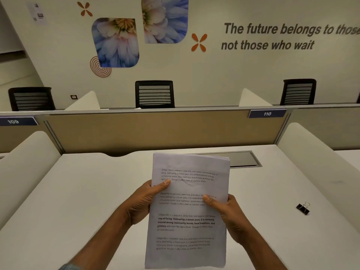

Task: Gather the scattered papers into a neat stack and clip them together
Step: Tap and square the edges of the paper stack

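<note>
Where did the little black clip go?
In the head view, the black binder clip lies on the white desk, off to the right of the right hand and the paper stack, touching neither.

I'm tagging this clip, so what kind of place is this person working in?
Probably a shared office: numbered desk tags on the partition, black chairs behind it, a motivational slogan on the wall.

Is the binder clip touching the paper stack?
Apart: the head view shows the binder clip lying on the desk, a clear gap of bare surface separating it from the paper stack.
</note>
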{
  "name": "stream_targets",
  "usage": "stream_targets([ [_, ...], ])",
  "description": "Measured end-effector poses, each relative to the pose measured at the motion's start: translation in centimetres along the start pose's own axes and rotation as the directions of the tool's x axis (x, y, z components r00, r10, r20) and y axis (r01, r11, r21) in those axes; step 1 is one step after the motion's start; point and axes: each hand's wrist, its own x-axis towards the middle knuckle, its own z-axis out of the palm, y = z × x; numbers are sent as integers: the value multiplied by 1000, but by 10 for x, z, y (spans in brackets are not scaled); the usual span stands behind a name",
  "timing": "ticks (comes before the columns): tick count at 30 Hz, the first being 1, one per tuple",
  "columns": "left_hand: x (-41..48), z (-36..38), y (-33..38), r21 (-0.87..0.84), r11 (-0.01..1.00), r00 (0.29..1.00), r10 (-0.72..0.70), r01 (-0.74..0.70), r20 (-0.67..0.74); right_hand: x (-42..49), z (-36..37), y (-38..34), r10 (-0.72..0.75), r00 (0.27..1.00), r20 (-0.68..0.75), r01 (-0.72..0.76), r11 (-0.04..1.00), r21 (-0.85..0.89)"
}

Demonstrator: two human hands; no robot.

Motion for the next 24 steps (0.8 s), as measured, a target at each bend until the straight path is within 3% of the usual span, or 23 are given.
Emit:
stream_targets([
  [9, 20, 46, -2, 22, 1000, 998, 4, -3, -63, -3, -45, 12, 82, 997, -8, -82, 996, 37],
  [19, 77, 140, -31, 79, 995, 993, -47, 56, -104, 6, -154, 20, 187, 982, 25, -188, 972, 138],
  [22, 92, 162, -39, 81, 994, 992, -61, 70, -106, 12, -198, 16, 112, 992, 65, -117, 990, 84],
  [24, 98, 169, -39, 71, 996, 991, -53, 62, -124, 21, -235, 19, 19, 998, -56, -16, 999, 44],
])
